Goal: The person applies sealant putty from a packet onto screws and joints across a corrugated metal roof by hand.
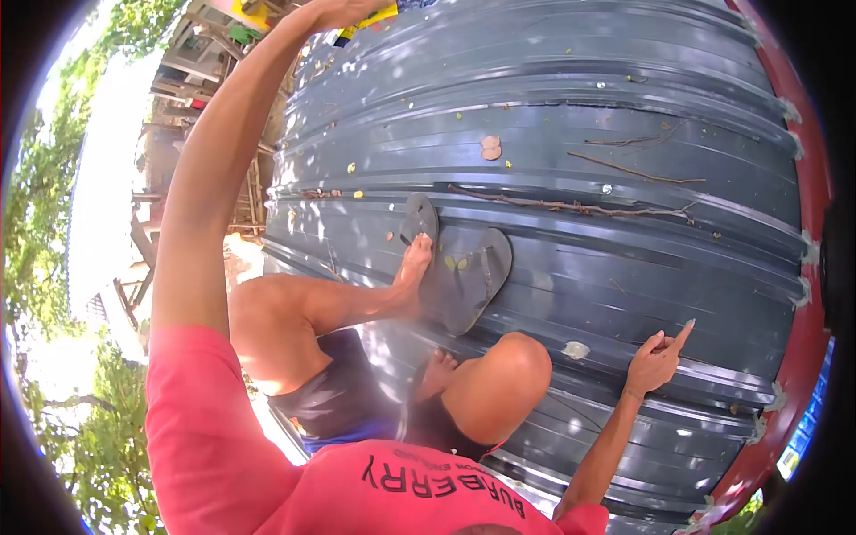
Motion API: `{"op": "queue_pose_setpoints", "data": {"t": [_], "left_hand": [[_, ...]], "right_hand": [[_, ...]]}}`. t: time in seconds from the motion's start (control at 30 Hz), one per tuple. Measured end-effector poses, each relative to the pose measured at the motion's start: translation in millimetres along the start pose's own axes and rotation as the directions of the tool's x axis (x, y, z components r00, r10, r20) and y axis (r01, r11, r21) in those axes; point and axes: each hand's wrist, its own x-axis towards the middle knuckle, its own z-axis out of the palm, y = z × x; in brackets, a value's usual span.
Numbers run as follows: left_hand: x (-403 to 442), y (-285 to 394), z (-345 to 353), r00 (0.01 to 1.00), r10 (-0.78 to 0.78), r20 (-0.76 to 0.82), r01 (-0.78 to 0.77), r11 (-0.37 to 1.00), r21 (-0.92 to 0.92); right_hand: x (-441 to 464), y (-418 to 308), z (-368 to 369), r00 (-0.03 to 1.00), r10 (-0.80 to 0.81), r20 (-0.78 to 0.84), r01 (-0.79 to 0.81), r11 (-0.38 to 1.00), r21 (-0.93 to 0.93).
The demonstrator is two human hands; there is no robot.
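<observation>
My right hand (pixel 655 364) is close above the dark metal roofing (pixel 571 285) at the lower right. Its index finger and thumb stretch out apart, and nothing shows between them. The index fingertip looks whitish. My left arm reaches far up to the top edge, where my left hand (pixel 348 12) is partly cut off. A yellow and dark item (pixel 367 24) lies at or under that hand; whether the fingers grip it, I cannot tell. A round, pale silvery spot (pixel 576 350) is on the roofing left of my right hand.
One dark flip-flop (pixel 421 217) is by my foot, another (pixel 486 276) lies loose. A long dry twig (pixel 571 207), a thinner stick (pixel 637 168) and leaves (pixel 491 148) lie across raised ribs. Red edge trim (pixel 807 178) with whitish patches (pixel 810 248) borders the right side. Wooden framing (pixel 178 89) stands left.
</observation>
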Motion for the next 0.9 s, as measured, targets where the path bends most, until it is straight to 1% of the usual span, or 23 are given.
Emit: {"op": "queue_pose_setpoints", "data": {"t": [0.03,0.13,0.17,0.2,0.23,0.27,0.37,0.4,0.5,0.53,0.63,0.67,0.7,0.77,0.8,0.87,0.9], "left_hand": [[-4.0,-4.6,5.5,1.0,0.0,-0.013,-0.001,0.997,-0.071],[1.9,-4.7,13.4,0.999,-0.036,0.02,0.037,0.997,-0.062],[6.9,5.3,5.3,0.974,-0.211,0.077,0.225,0.914,-0.337],[15.5,30.6,-14.5,0.918,-0.355,0.177,0.39,0.726,-0.566],[24.1,60.8,-32.9,0.835,-0.449,0.317,0.518,0.45,-0.728],[37.9,96.4,-70.8,0.775,-0.481,0.409,0.61,0.402,-0.683],[42.3,121.5,-56.1,0.825,-0.423,0.374,0.533,0.367,-0.762],[42.5,125.6,-56.0,0.818,-0.422,0.39,0.543,0.344,-0.766],[40.3,126.1,-44.4,0.838,-0.445,0.317,0.488,0.352,-0.799],[39.1,123.6,-44.6,0.853,-0.416,0.316,0.485,0.407,-0.774],[35.5,120.6,-47.2,0.865,-0.404,0.299,0.479,0.485,-0.732],[35.5,114.3,-45.6,0.869,-0.404,0.286,0.464,0.462,-0.756],[35.8,112.0,-41.8,0.872,-0.404,0.277,0.449,0.433,-0.782],[49.5,114.1,-39.1,0.884,-0.398,0.246,0.405,0.39,-0.827],[57.8,118.2,-41.9,0.892,-0.394,0.221,0.377,0.377,-0.846],[84.8,123.0,-48.3,0.91,-0.367,0.194,0.338,0.384,-0.859],[105.4,124.1,-51.7,0.915,-0.34,0.219,0.353,0.409,-0.841]], "right_hand": [[0.7,0.0,0.6,1.0,-0.015,-0.004,0.015,1.0,-0.007],[-0.5,3.9,0.1,1.0,-0.024,0.0,0.024,0.999,-0.025],[-0.2,3.5,-1.4,1.0,-0.011,0.018,0.011,1.0,-0.019],[1.2,1.1,0.1,0.999,0.004,0.033,-0.003,1.0,-0.012],[1.7,-1.5,1.6,1.0,0.0,0.025,0.0,1.0,-0.01],[0.7,-3.4,1.2,1.0,-0.005,0.026,0.005,1.0,-0.014],[2.2,-1.1,-0.9,0.999,-0.023,0.034,0.024,0.999,-0.032],[1.3,-1.4,0.3,0.999,-0.02,0.035,0.022,0.999,-0.036],[1.1,-0.6,1.0,0.998,-0.057,-0.003,0.057,0.998,-0.033],[1.9,-2.4,-1.1,0.998,-0.059,0.005,0.059,0.998,-0.024],[2.3,1.5,1.1,0.997,-0.083,0.0,0.082,0.996,-0.03],[4.0,-4.0,-5.5,0.992,0.03,0.119,-0.027,0.999,-0.025],[5.1,-3.5,-4.7,0.999,-0.031,0.035,0.032,0.999,-0.04],[5.3,-0.8,-1.0,0.981,-0.156,-0.116,0.146,0.985,-0.092],[5.1,0.2,-1.2,0.994,-0.086,-0.069,0.078,0.99,-0.122],[7.4,-1.7,-0.6,0.985,-0.076,-0.154,0.054,0.989,-0.141],[8.8,-2.3,0.5,0.978,-0.073,-0.195,0.043,0.988,-0.15]]}}
